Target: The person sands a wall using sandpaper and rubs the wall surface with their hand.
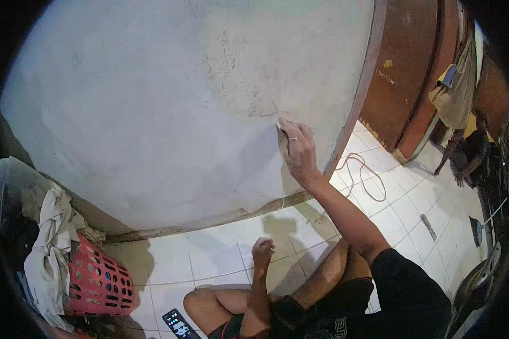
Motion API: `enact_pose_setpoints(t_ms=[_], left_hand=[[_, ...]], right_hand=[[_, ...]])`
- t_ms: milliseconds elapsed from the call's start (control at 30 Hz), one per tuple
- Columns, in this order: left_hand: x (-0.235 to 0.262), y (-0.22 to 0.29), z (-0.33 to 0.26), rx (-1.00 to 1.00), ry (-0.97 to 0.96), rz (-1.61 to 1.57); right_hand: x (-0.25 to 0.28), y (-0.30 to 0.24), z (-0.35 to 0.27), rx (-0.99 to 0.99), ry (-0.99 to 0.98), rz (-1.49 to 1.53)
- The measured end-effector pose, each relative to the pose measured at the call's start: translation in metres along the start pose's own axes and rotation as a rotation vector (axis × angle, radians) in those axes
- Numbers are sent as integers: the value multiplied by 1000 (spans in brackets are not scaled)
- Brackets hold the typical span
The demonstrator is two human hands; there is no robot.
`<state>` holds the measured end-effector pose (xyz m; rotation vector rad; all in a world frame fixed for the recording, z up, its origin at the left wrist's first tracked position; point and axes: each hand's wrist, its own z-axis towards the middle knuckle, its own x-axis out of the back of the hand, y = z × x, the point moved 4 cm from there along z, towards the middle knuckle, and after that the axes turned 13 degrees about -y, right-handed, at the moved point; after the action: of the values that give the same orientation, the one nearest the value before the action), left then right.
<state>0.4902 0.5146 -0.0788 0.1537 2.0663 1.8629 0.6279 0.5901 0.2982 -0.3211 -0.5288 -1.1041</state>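
Observation:
My right hand (pixel 300 152), with a ring on one finger, reaches up to the pale wall (pixel 152 113). Its fingers are closed on a thin flat piece (pixel 280 127), pressed at or very near the wall surface; most of the piece is hidden by the hand, so its kind is unclear. Just above the fingertips, the wall has a rough patch (pixel 229 65) of cracked, flaking paint. Low over my crossed legs, my left hand (pixel 263 251) is held up with its fingers curled in. Whether anything is inside those fingers does not show.
A red plastic basket (pixel 100 277) heaped with cloths (pixel 51 237) stands at the left. A phone (pixel 180 324) with a lit screen lies by my knee. On the tiled floor to the right are a looped cord (pixel 367 176) and a flat grey object (pixel 428 227). Beyond the wall's edge is a brown door (pixel 398 73).

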Motion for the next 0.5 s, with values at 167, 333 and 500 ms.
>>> enact_pose_setpoints(t_ms=[167,333,500], left_hand=[[-1,9,-7,-32,-2,56],[4,8,-5,31,-6,37],[4,8,-5,56,20,26]], right_hand=[[-4,-9,16,33,82,22],[-5,2,-5,41,136,96],[-6,16,-23,-31,116,55]])
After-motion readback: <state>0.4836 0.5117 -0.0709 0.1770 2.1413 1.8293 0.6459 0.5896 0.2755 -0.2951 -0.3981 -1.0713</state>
